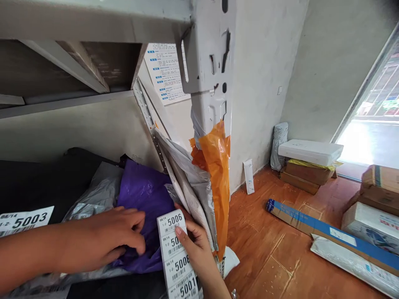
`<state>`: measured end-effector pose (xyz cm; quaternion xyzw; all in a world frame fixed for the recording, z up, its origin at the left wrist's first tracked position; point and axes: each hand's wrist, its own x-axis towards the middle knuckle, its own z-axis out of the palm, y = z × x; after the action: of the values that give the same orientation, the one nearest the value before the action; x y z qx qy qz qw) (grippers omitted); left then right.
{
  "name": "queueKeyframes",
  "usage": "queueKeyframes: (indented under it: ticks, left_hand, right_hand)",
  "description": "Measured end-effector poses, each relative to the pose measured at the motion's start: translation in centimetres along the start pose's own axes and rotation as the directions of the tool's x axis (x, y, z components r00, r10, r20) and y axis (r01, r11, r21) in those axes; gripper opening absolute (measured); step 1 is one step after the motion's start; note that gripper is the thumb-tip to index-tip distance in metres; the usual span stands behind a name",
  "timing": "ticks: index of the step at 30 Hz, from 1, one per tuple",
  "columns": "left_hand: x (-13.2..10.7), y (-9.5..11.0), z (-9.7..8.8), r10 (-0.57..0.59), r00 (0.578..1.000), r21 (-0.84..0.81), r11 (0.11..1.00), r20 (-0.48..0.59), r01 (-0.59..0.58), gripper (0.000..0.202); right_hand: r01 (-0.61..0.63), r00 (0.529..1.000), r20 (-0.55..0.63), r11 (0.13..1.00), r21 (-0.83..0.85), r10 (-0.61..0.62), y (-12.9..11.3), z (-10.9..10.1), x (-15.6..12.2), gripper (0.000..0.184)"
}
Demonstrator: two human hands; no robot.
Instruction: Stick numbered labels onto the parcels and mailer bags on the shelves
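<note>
Got a strip of white number labels [174,253] in the right hand [199,245], down between 6 and 7 o'clock in the view. Pinching it pretty firmly, with the thumb pressed on the front near the top and the other fingers tucked around behind. Reading 5006 on the top label and 5001 near the bottom, but can't make out the full number under the thumb.

Holding the left hand [120,232] near 8 o'clock, over a purple bag [141,182], with fingers curled and a bit spread and nothing visible between them. Can't tell whether actually touching the plastic or just above it.

Also got a crumpled grey bag [102,187] just beside the purple one, toward half past 8, plus a label reading 5003 [31,220] farther out between 8 and 9. Close to the middle at 5, an orange bag [220,178], right below the metal shelf upright [212,54] running up to 12. Seeing a printed sheet [171,83] with blue headings around 11.

Over on the brownish floor [264,257]: at 3, a white box [311,149] stacked over brown cartons [308,172]; at 4, a long blue box [324,232] with a long white package [349,261] just beside it.
</note>
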<state>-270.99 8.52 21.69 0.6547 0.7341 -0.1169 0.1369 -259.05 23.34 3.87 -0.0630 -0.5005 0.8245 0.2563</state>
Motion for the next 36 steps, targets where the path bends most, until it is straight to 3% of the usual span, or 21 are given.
queueKeyframes:
  ticks: [3,8,11,15,19,22,25,27,30,36]
  left_hand:
    - [0.1,1.1,-1.1,0.016,0.990,-0.123,0.992,0.142,0.002,0.042]
    - [-0.1,2.0,-1.6,-0.084,0.971,-0.218,0.967,0.225,0.134,0.034]
    - [0.0,2.1,-0.9,-0.119,0.970,-0.176,0.972,0.213,0.158,0.031]
    - [0.0,1.7,0.6,-0.034,0.991,-0.089,0.995,0.128,0.046,0.033]
    - [-0.2,2.4,-0.2,0.033,0.988,-0.147,0.989,0.149,-0.010,0.026]
    - [-0.3,3.0,-1.6,-0.072,0.967,-0.339,0.928,0.245,0.155,0.017]
    - [-0.1,2.6,-1.9,-0.188,0.930,-0.449,0.834,0.315,0.321,0.013]
    - [0.1,1.9,-1.2,-0.250,0.943,-0.415,0.851,0.221,0.322,0.009]
    - [0.8,1.2,0.3,-0.279,0.960,-0.276,0.923,0.000,0.268,0.022]
    - [1.9,1.7,1.0,-0.310,0.949,-0.116,0.942,0.062,0.316,0.015]
  right_hand:
    - [-0.064,0.998,0.002,0.998,0.023,0.064,0.1,0.4,-0.1,0.038]
    - [-0.144,0.989,0.003,0.985,0.093,0.145,0.8,1.1,-0.4,0.046]
    - [-0.173,0.984,-0.020,0.974,0.145,0.178,0.5,1.2,-0.4,0.047]
    - [-0.196,0.979,-0.024,0.963,0.187,0.204,-0.4,1.5,-0.7,0.047]
    - [-0.175,0.984,0.033,0.933,0.313,0.173,-1.1,3.0,-1.2,0.040]
    - [-0.216,0.975,0.129,0.905,0.367,0.180,-0.7,4.3,-1.6,0.039]
    - [-0.243,0.969,0.125,0.905,0.349,0.212,0.3,5.2,-1.9,0.039]
    - [-0.224,0.974,0.101,0.916,0.333,0.202,0.8,5.4,-2.0,0.040]
    - [-0.196,0.979,0.110,0.935,0.297,0.171,0.9,5.5,-2.3,0.041]
    - [-0.195,0.980,0.087,0.957,0.215,0.180,1.3,6.0,-2.5,0.048]
